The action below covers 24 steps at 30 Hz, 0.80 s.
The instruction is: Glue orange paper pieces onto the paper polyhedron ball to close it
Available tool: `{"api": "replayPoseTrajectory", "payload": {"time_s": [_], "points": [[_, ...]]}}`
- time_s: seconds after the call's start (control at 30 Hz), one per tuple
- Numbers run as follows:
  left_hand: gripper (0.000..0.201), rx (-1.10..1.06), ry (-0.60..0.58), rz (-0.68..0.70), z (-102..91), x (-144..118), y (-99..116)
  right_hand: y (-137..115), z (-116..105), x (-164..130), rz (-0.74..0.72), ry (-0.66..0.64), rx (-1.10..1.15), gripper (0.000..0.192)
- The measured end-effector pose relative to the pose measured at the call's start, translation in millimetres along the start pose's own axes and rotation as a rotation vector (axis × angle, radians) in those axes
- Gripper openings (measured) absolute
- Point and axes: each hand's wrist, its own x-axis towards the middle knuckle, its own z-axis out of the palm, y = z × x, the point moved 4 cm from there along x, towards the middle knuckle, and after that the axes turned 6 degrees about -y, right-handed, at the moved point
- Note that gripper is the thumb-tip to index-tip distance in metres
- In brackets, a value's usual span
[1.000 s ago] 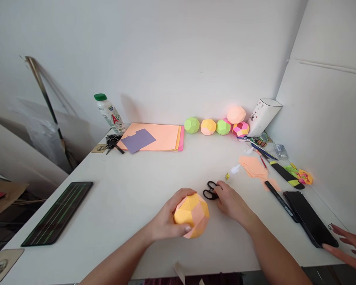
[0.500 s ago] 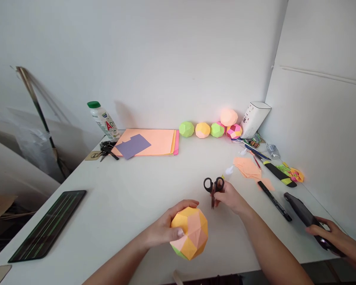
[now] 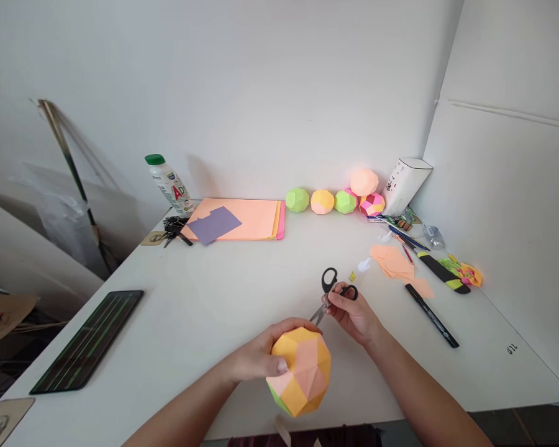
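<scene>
Paper ball (image 3: 302,371), faceted in orange, yellow and a bit of green, sits low in the frame just left of centre, raised off the white surface (image 3: 205,310) and cupped from its left side by the left hand (image 3: 254,360), fingers curled over the top, thumb on the near face. Just above and to the right, scissors (image 3: 331,293) with black handles hang in the right hand (image 3: 354,315), grip clamped around the shank below the loops, fingers not through them, blades nearly together and tipped down-left toward the ball. Risks, judged from this: tips close to the left fingertips, so a nick with any quick closing of the gap; loose hold outside the loops, so a slip or drop onto the surface; thin paper shell, so denting or a popped seam under a tighter squeeze or a stray poke. Farther back, more paper balls (image 3: 323,201) lined along the wall, coloured sheets (image 3: 242,218) upper left of centre, black marker (image 3: 431,315) at right.
</scene>
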Motion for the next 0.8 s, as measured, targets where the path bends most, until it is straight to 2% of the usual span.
{"api": "replayPoseTrajectory", "payload": {"time_s": [0.2,0.33,0.43,0.63,0.8], "points": [[0.077,0.017,-0.017,0.002,-1.7,-2.7,4.6,-5.7,-1.9,-1.2,0.000,-0.013,0.059,0.037],[0.078,0.178,-0.016,0.040,-3.0,-4.0,11.2,-12.6,1.4,-5.0,-0.070,-0.011,0.073,0.040],[0.076,0.285,-0.033,0.070,-2.2,-4.0,13.3,-11.7,2.6,-5.5,-0.070,0.005,0.069,0.042],[0.076,0.338,-0.054,0.088,-1.7,-2.2,7.4,-9.3,1.4,-5.6,-0.090,0.059,0.085,0.041],[0.080,0.306,-0.068,0.066,-2.3,-1.6,0.7,-4.4,3.2,-6.9,-0.106,0.037,0.110,0.040]]}}
